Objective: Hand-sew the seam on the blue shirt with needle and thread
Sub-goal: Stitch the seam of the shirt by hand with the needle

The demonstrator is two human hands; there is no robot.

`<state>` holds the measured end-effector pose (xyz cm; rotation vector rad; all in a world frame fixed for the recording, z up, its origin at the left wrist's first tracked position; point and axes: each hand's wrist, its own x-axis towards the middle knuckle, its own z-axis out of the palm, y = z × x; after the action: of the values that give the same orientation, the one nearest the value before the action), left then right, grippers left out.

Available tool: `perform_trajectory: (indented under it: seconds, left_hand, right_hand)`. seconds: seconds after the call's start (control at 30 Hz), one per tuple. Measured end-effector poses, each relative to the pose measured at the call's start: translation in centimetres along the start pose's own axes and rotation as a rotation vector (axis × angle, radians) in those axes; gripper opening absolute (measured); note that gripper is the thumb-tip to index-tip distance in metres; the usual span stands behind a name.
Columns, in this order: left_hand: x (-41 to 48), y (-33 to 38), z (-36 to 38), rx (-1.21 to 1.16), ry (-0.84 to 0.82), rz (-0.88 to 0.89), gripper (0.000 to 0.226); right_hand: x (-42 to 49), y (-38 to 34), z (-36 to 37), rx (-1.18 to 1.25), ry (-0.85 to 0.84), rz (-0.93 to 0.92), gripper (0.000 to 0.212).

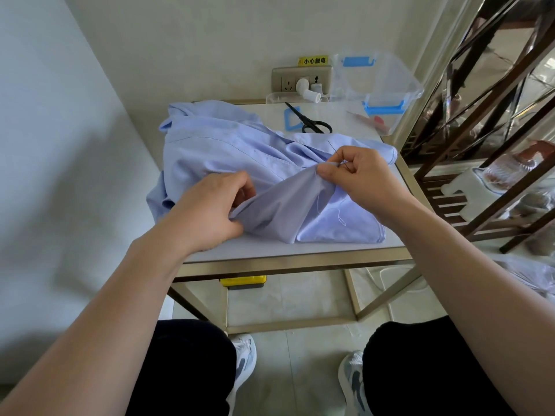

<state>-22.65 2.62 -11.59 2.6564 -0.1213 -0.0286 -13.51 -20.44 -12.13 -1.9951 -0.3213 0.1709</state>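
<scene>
The light blue shirt lies bunched on a small white-topped table. My left hand grips a fold of the shirt near its front left. A strip of fabric runs taut from there up to my right hand. The fingers of that hand pinch the fabric's edge together with a thin dark needle, whose tip sticks up and to the left. A pale thread trails in loops over the shirt below my right hand.
Black scissors and a blue plastic frame lie behind the shirt. A clear box with blue clips stands at the back right, by a wall socket. A metal shelf rack stands on the right. A yellow case sits under the table.
</scene>
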Motion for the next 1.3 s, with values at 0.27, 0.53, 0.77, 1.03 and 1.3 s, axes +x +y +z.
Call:
perform_trajectory:
  seconds: [0.27, 0.53, 0.77, 1.03, 1.3]
  left_hand:
    - [0.0, -0.7, -0.8, -0.311, 0.392, -0.088, 0.017]
    - [0.6, -1.4, -0.9, -0.57, 0.419, -0.083, 0.015]
    - [1.0, -0.8, -0.5, -0.398, 0.366, 0.034, 0.037]
    - [0.9, 0.3, -0.6, -0.42, 0.226, 0.056, 0.043]
    - [1.3, 3.0, -0.8, -0.209, 0.166, 0.02, 0.031]
  right_hand:
    - [0.6, -0.1, 0.0, -0.025, 0.052, 0.026, 0.021]
    - [0.2, -0.4, -0.1, -0.006, -0.043, 0.035, 0.017]
    - [0.0, -0.1, -0.3, 0.017, -0.051, 0.019, 0.016]
    - [-0.3, 0.1, -0.5, 0.01, -0.048, -0.005, 0.019]
    - [-0.4, -0.1, -0.5, 0.014, -0.047, -0.022, 0.024]
